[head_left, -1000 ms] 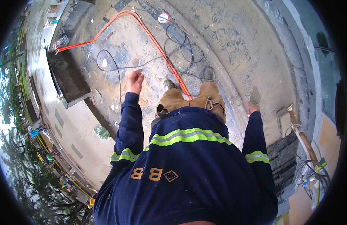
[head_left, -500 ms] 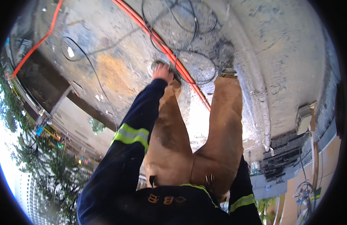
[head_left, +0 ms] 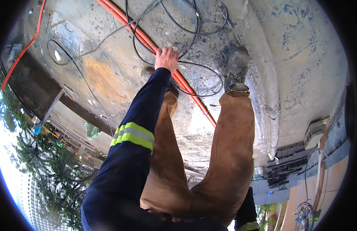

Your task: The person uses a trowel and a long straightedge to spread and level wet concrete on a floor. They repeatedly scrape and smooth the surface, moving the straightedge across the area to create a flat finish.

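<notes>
My left hand, a ring on one finger, is down on the orange conduits that lie along the dusty concrete floor. Its fingers are curled, and whether they hold a conduit or the black cable beside it is hidden. The black cable lies in loose loops across and around the conduits. My right hand is out of sight behind my right leg; only part of that sleeve shows. My right boot stands to the right of the conduits.
A dark recessed pit with a metal edge is at the left, crossed by another orange conduit. A long concrete ridge runs on the right. Dark stacked material, a post and tangled cables are at lower right.
I have bent down. My left hand has moved forward onto the orange conduits and its fingers have curled. My right hand has gone from view behind my leg.
</notes>
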`<action>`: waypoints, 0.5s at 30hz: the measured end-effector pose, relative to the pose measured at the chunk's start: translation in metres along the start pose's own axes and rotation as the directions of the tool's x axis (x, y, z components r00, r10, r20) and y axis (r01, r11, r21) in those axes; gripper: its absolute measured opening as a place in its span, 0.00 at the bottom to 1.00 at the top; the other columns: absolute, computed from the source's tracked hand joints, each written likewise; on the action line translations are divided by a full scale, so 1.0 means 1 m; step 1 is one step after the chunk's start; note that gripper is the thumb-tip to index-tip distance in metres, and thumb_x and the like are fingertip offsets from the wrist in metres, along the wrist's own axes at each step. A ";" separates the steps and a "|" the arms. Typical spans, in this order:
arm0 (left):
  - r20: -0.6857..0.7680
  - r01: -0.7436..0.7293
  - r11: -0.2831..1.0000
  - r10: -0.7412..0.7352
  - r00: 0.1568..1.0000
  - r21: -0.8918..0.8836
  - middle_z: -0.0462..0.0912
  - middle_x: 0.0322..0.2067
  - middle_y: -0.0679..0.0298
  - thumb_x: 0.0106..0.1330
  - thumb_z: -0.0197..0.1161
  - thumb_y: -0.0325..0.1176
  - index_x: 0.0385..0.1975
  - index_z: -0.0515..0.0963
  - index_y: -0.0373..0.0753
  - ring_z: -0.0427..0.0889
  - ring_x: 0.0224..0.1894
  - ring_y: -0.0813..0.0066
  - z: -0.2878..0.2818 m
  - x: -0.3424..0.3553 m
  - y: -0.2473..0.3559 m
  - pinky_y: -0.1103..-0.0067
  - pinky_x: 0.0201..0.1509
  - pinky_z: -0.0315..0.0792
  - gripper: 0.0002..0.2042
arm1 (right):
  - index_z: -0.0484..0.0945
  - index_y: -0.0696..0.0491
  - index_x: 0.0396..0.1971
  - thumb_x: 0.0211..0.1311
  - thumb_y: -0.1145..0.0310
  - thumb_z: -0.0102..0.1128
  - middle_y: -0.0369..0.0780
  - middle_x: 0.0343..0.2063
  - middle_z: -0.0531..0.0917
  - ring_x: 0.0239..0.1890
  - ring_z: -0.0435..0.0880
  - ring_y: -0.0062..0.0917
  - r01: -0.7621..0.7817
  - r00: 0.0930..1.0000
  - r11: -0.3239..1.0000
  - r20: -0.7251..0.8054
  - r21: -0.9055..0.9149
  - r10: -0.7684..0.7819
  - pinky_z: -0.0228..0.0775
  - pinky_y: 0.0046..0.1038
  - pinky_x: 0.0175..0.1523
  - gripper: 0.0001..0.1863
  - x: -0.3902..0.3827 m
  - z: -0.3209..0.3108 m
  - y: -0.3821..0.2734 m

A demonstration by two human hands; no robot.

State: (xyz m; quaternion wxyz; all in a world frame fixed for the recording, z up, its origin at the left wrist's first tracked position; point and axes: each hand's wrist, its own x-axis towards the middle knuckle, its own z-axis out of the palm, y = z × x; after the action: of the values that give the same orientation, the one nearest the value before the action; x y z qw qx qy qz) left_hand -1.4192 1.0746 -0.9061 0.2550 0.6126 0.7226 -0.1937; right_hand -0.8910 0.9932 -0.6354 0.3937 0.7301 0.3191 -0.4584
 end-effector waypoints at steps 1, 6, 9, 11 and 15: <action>0.078 -0.063 0.997 0.067 0.995 -0.047 0.73 0.38 0.63 0.55 0.52 0.34 0.37 0.75 0.45 0.71 0.47 0.66 -0.009 0.013 0.001 0.67 0.51 0.60 0.10 | 0.71 0.57 0.30 0.50 0.55 0.59 0.47 0.27 0.80 0.32 0.79 0.43 0.005 1.000 0.999 -0.028 0.038 -0.004 0.69 0.40 0.37 0.19 0.009 0.000 -0.005; 0.357 0.215 0.970 -0.162 0.920 -0.116 0.74 0.40 0.61 0.54 0.58 0.38 0.41 0.73 0.43 0.73 0.47 0.66 0.015 -0.004 -0.016 0.69 0.50 0.63 0.15 | 0.70 0.57 0.31 0.50 0.55 0.60 0.48 0.28 0.80 0.33 0.79 0.43 0.019 0.999 1.000 0.033 -0.018 -0.019 0.69 0.40 0.37 0.20 0.009 -0.024 -0.010; 0.256 0.205 0.978 -0.188 0.948 -0.042 0.75 0.39 0.62 0.52 0.62 0.46 0.41 0.74 0.45 0.73 0.48 0.66 0.036 0.000 0.003 0.69 0.51 0.62 0.18 | 0.70 0.57 0.32 0.50 0.55 0.60 0.48 0.28 0.80 0.33 0.79 0.43 0.009 0.999 1.000 0.041 -0.029 -0.008 0.69 0.39 0.38 0.20 0.013 -0.026 -0.004; 0.214 0.265 0.963 -0.250 0.945 -0.049 0.75 0.39 0.62 0.52 0.62 0.46 0.38 0.75 0.46 0.73 0.47 0.66 0.049 0.006 0.005 0.68 0.51 0.62 0.17 | 0.70 0.57 0.32 0.50 0.55 0.60 0.48 0.28 0.80 0.33 0.79 0.43 0.007 0.999 0.999 0.052 -0.044 -0.005 0.69 0.39 0.38 0.20 0.016 -0.026 0.002; 0.155 0.333 0.935 -0.313 0.937 -0.124 0.75 0.38 0.63 0.51 0.61 0.39 0.34 0.77 0.46 0.73 0.47 0.66 0.053 0.009 0.005 0.68 0.50 0.62 0.11 | 0.70 0.57 0.32 0.49 0.55 0.60 0.48 0.28 0.80 0.34 0.78 0.43 0.026 0.998 0.997 0.060 -0.073 -0.021 0.69 0.39 0.38 0.21 0.021 -0.031 0.012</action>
State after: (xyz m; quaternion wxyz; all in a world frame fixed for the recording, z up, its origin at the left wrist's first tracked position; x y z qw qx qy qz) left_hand -1.4086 1.0510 -0.9539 0.3119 0.4506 0.8073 -0.2191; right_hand -0.8604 1.0168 -0.6425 0.4245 0.6972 0.3325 -0.4724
